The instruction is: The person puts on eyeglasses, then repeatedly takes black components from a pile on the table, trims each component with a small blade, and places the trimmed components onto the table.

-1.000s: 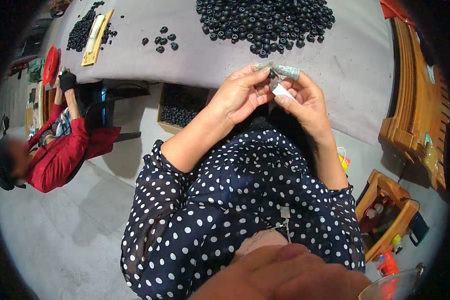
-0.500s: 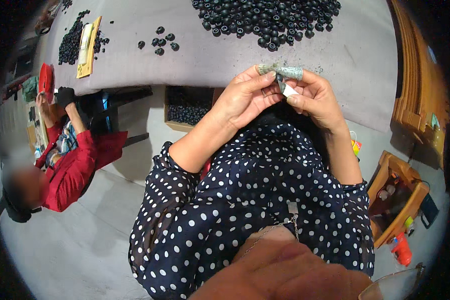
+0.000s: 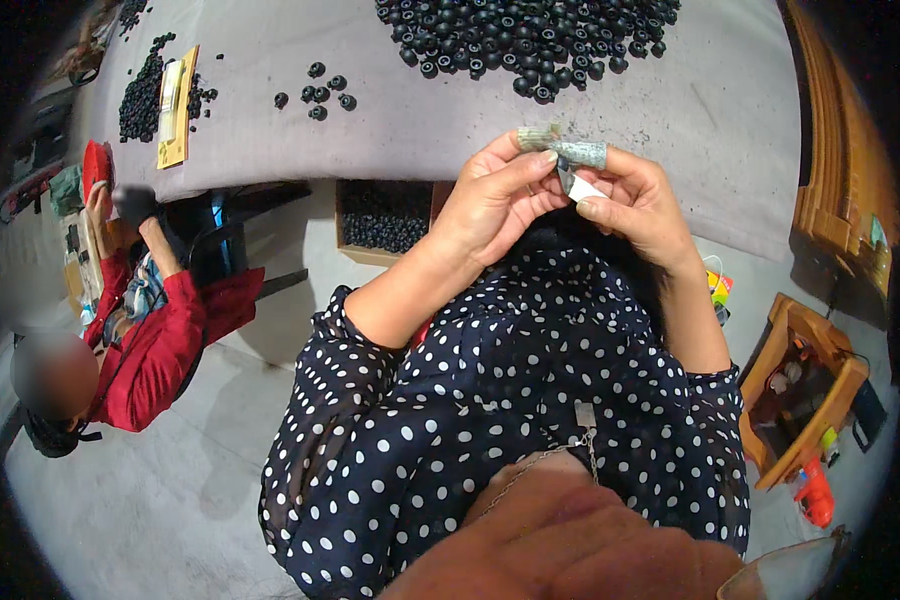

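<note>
Close together at the table's near edge, both my hands are closed in a pinch. My left hand has its thumb and wrapped index finger at a small dark part, which the fingers mostly cover. Between thumb and wrapped index finger, my right hand grips a small white piece that touches the dark part. Greenish-grey wrapping covers both index fingertips. Beyond my hands, a big heap of round black parts with ring-shaped openings lies on the grey cloth.
Several loose black parts lie left of the heap. Farther left are a yellow board and a pile of smaller black pieces. Below the table edge stands a box of black parts. A co-worker in red sits at left; a wooden stool stands right.
My hands keep almost the same pinch, with only a slight shift of the fingers. The whole view has moved a little. At left, the co-worker's head and gloved hand have shifted slightly.
</note>
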`<state>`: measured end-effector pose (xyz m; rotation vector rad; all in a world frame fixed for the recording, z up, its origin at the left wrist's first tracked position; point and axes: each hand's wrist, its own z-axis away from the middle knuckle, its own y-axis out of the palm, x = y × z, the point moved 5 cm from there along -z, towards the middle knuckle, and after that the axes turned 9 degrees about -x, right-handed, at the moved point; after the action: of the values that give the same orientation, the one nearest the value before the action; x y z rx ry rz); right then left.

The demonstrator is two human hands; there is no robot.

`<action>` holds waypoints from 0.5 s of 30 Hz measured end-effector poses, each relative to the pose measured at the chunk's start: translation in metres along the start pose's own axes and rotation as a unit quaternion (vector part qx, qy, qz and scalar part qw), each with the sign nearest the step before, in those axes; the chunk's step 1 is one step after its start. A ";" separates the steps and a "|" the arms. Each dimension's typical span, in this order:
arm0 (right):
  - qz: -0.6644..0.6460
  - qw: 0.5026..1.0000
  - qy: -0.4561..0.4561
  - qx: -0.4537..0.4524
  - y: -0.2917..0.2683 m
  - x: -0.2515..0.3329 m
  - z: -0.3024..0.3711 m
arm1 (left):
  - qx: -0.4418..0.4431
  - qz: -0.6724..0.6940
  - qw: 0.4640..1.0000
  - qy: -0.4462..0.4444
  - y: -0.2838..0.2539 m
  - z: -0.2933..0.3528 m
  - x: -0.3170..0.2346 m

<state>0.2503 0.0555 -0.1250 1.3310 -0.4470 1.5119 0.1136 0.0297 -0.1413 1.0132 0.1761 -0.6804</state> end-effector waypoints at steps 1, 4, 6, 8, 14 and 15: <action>0.000 1.000 -0.002 -0.001 -0.002 0.000 0.001 | -0.002 -0.002 1.000 -0.002 0.001 0.000 0.002; 0.005 1.000 0.009 0.012 -0.009 -0.001 0.004 | 0.032 -0.025 0.999 -0.008 -0.002 -0.002 0.009; -0.002 1.000 0.008 0.012 -0.013 -0.002 0.007 | 0.027 -0.032 0.999 -0.010 -0.001 -0.002 0.013; -0.008 1.000 0.008 0.012 -0.015 -0.002 0.010 | 0.023 -0.039 0.999 -0.012 0.001 -0.002 0.016; -0.020 1.000 0.007 0.016 -0.021 -0.008 0.011 | 0.024 -0.035 0.999 -0.009 0.000 -0.002 0.025; -0.049 0.998 0.024 0.022 -0.024 -0.012 0.011 | 0.031 -0.035 0.999 -0.012 0.003 0.000 0.027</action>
<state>0.2743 0.0516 -0.1401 1.3299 -0.3153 1.4771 0.1364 0.0190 -0.1513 1.0620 0.1713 -0.7658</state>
